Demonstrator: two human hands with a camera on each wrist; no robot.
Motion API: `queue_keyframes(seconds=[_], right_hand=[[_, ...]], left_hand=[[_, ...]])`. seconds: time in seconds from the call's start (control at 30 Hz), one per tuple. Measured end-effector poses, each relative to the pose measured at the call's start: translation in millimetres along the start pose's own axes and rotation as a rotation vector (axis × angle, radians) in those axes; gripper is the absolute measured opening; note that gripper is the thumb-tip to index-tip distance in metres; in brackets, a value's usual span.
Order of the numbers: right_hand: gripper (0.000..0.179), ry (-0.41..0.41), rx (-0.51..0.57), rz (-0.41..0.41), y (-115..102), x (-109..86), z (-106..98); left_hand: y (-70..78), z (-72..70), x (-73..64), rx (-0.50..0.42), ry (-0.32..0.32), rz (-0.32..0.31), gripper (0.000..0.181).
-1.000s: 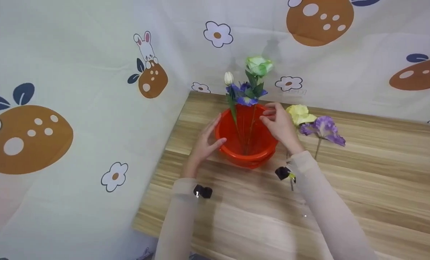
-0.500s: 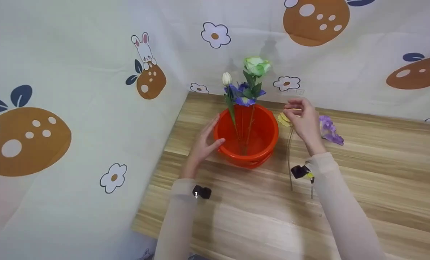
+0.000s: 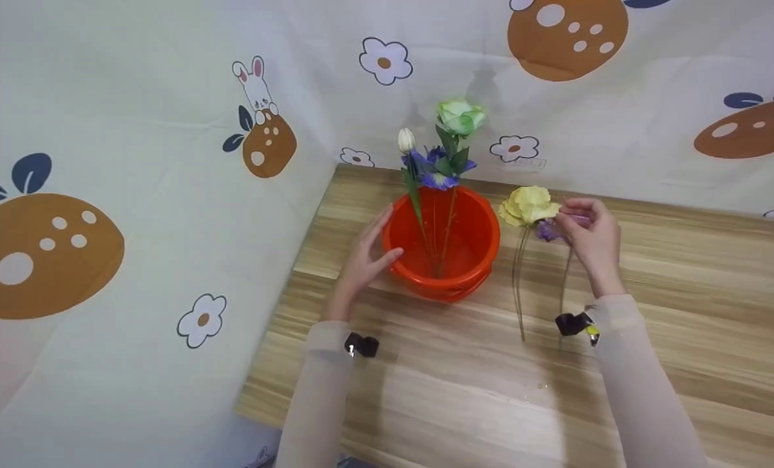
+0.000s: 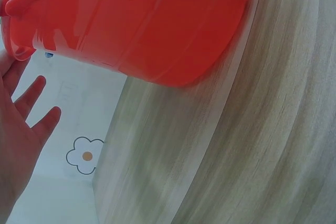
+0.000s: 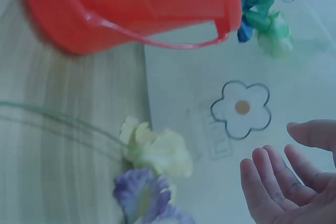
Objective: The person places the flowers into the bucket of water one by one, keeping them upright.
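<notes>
A red bucket (image 3: 490,227) stands on the wooden table with several artificial flowers upright in it: a white tulip (image 3: 407,140), a pale green rose (image 3: 461,117) and blue-purple blooms (image 3: 440,181). At the bucket's left rim, my left hand (image 3: 362,260) rests with straight, spread fingers. To the right lie a yellow flower (image 3: 528,205) and a purple flower (image 3: 546,230), stems toward me. My right hand (image 3: 594,237) hovers over the purple flower, hiding part of it in the head view. The right wrist view shows that hand's (image 5: 294,182) fingers loosely bent, holding nothing, apart from the purple bloom (image 5: 142,195).
A patterned cloth wall (image 3: 335,78) closes off the back and left of the table (image 3: 451,364). The bucket's handle (image 5: 157,43) hangs down its side. Tiny specks lie on the tabletop in front.
My right hand has moved right, away from the bucket, past the yellow flower to the purple one. The left hand has stayed at the bucket's rim.
</notes>
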State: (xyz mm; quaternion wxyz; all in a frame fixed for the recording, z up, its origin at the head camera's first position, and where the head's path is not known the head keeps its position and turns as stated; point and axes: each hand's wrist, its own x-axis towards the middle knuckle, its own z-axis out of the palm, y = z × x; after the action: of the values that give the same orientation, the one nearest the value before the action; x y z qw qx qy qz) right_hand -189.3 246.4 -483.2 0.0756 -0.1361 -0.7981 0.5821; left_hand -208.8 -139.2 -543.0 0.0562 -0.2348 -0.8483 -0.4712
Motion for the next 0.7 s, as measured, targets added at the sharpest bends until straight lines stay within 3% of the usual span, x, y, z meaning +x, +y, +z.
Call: queue_keyframes(seconds=[0.23,0.47,0.7], right_hand=[[0.031,0.032,0.042,0.099,42,3.0,-12],[0.022,0.012,0.177,0.226,71,-2.1,-22],[0.027,-0.015,0.25,0.301,96,-8.5,-24]], left_hand=[[-0.1,-0.6,0.1,-0.001,-0.004,-0.009,0.072],[-0.1,-0.3,0.5,0.015,-0.007,-0.015,0.071],[-1.5,-0.1,0.4,0.03,-0.001,0.002,0.072]])
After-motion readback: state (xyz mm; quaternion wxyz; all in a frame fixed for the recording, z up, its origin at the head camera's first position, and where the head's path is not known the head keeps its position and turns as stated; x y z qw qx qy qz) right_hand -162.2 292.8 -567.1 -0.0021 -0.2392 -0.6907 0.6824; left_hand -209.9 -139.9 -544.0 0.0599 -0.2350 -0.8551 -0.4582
